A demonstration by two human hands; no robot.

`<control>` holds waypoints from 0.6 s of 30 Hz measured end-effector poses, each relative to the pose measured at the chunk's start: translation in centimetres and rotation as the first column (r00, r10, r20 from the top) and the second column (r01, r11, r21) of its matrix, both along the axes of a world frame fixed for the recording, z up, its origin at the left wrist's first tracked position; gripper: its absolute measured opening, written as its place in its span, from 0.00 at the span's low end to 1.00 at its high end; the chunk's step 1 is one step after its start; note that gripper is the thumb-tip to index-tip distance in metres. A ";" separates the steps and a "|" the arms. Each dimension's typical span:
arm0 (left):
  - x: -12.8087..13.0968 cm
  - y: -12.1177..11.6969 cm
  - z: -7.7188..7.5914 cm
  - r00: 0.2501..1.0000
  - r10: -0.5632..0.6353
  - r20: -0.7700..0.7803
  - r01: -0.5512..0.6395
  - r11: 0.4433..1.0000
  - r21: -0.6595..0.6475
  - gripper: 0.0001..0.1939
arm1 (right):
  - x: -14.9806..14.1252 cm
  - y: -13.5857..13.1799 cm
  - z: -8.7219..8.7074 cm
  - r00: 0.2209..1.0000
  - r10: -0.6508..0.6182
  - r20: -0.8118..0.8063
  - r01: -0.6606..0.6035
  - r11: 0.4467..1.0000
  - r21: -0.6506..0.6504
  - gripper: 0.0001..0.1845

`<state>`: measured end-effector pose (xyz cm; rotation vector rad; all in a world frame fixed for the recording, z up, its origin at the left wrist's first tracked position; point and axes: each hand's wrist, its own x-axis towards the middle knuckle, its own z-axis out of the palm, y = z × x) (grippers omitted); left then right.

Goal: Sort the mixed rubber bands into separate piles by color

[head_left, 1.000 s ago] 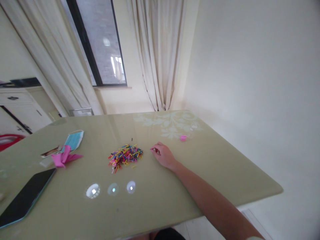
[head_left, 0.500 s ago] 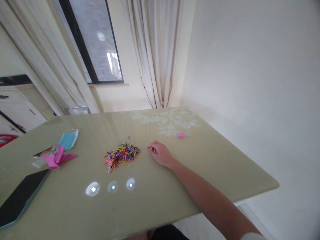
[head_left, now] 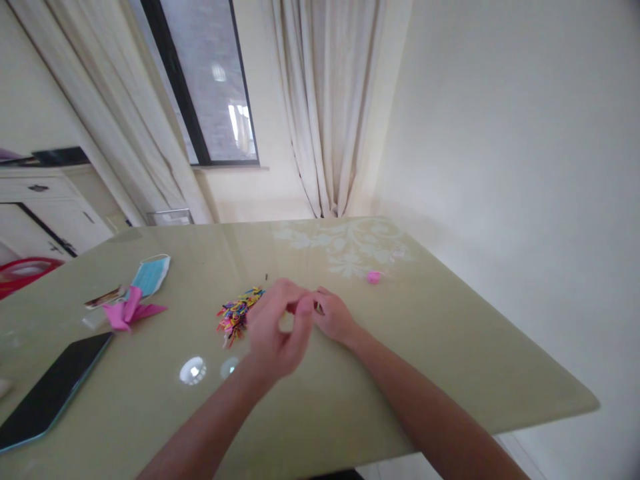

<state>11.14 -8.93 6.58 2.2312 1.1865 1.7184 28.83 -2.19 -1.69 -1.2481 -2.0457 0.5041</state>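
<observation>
1. Smartphone (head_left: 55,390), dark screen: lying aslant on the table (head_left: 450,373).
2. Pink folded-paper figure (head_left: 119,316): sitting just beyond the smartphone's far end.
3. Blue face mask (head_left: 153,273): lying behind the paper figure, partly covered by it in view.
4. Pile of short multicoloured strands (head_left: 234,316): spreading on the table, its right part hiding behind the left hand.
5. Left hand (head_left: 267,331): reaching towards the right fingertips, fingers bending into a narrow pinch; cannot tell whether they are holding anything.
6. Right hand (head_left: 336,316): resting right of the pile, fingers curling narrowly; contents cannot be told.
7. Small pink piece (head_left: 373,277): lying beyond the right hand.
</observation>
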 end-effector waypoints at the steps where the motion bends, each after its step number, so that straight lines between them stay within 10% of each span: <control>1: 0.2 1.6 -0.4 0.999 0.005 -0.040 -0.007 0.999 -0.044 0.12 | 0.0 -0.1 0.0 1.000 0.001 0.002 -0.001 1.000 -0.001 0.07; 6: -1.8 7.1 -3.8 0.928 0.084 -0.363 -0.175 0.959 -0.225 0.12 | 0.0 -0.4 0.3 1.000 -0.002 0.018 0.003 0.999 -0.043 0.09; 18: -4.3 6.5 -6.0 0.792 -0.022 -0.610 -0.285 0.871 -0.401 0.07 | 0.0 -0.9 0.8 0.998 0.002 0.061 0.004 0.995 -0.098 0.08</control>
